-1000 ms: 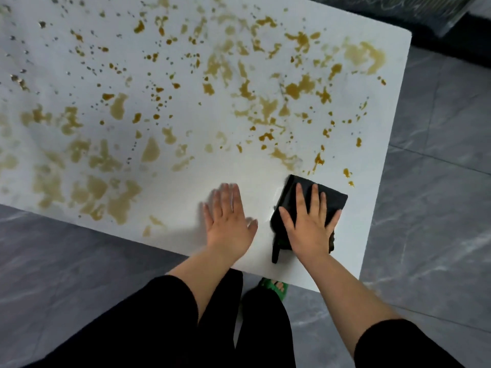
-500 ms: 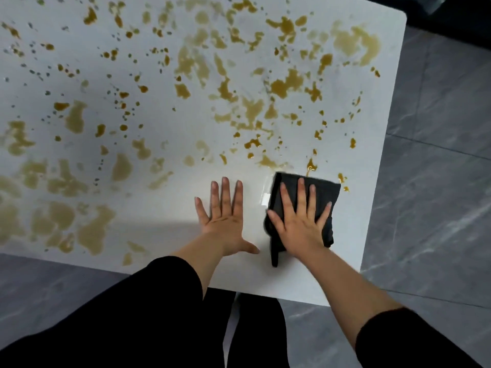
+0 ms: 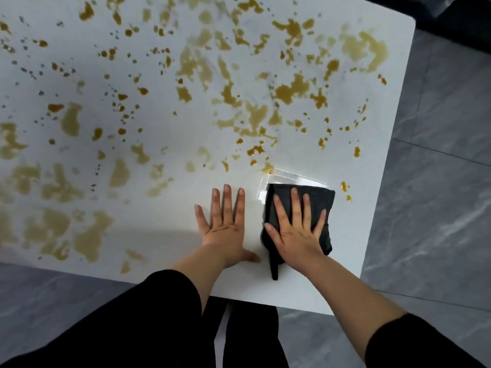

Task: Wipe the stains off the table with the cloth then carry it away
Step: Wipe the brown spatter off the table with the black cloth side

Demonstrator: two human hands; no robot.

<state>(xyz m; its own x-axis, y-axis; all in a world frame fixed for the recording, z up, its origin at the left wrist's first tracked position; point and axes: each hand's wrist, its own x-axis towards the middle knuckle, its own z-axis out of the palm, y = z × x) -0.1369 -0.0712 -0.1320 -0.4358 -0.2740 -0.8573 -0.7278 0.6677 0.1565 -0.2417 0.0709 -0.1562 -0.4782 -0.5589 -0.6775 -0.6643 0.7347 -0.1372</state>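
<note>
A white table [image 3: 345, 261] carries many yellow-brown stains [image 3: 292, 88] over most of its top. A folded dark cloth [image 3: 322, 200] lies near the table's near right corner. My right hand [image 3: 295, 232] presses flat on the cloth, fingers spread. A wet, shiny streak [image 3: 292, 177] shows just beyond the cloth. Left of the cloth, my left hand [image 3: 225, 224] rests flat on bare tabletop with fingers apart, holding nothing. Small stain drops [image 3: 345, 185] sit right of the cloth.
Grey marble-look floor tiles [image 3: 438, 208] lie to the right and below the table edge. A dark object [image 3: 465, 11] fills the top right corner. My black-clad legs stand against the near edge.
My right hand has slid the cloth away from me across the table, leaving a wet streak and covering a few drops. My left hand stays flat beside it.
</note>
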